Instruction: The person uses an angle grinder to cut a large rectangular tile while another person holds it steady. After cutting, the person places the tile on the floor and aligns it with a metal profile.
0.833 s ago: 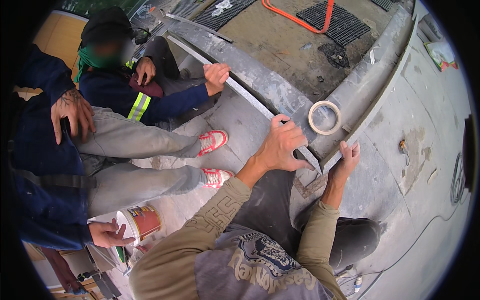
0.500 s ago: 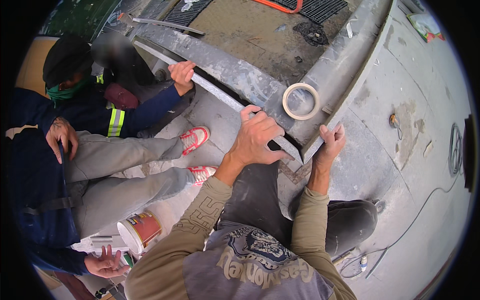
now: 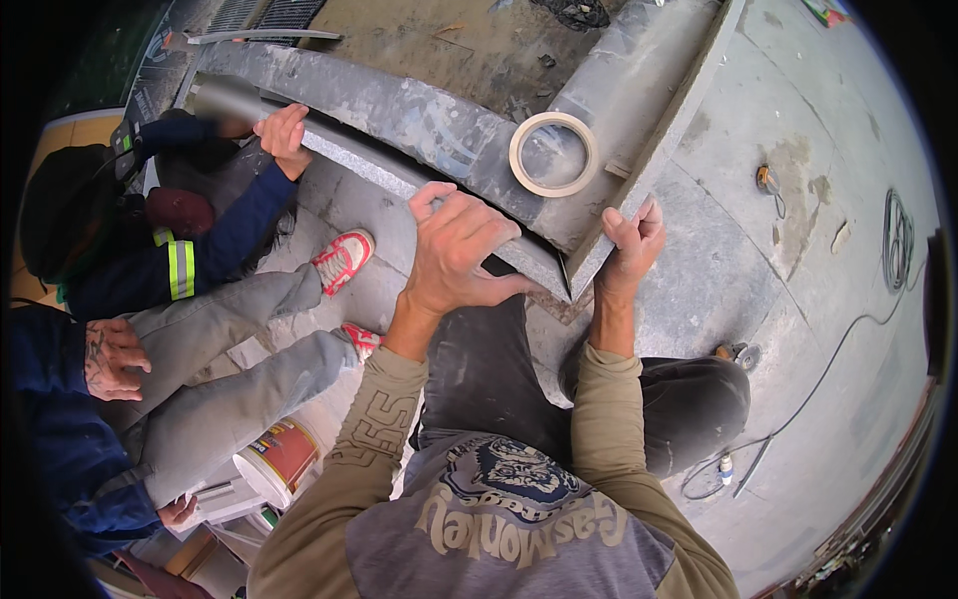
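Observation:
A long grey stone strip runs along the left side of a ledge corner, and my left hand is closed around it near its end. Its mitred tip meets the end of a second stone strip, with a dark gap behind the joint. My right hand pinches that second strip close to the corner, thumb on its upper edge. A roll of masking tape lies flat on the ledge just behind the corner. Farther left, a co-worker's hand grips the same long strip.
Another person sits at left, legs and red-white shoes near my left arm. A bucket stands beside me. To the right lie a tape measure, a disc tool and a coiled cable. Dark netting lies inside the ledge.
The view has shifted. The long strip now shows more of its front face, and the strips' ends look closer. The seated person's lower hand has gone from open to resting by pale pieces.

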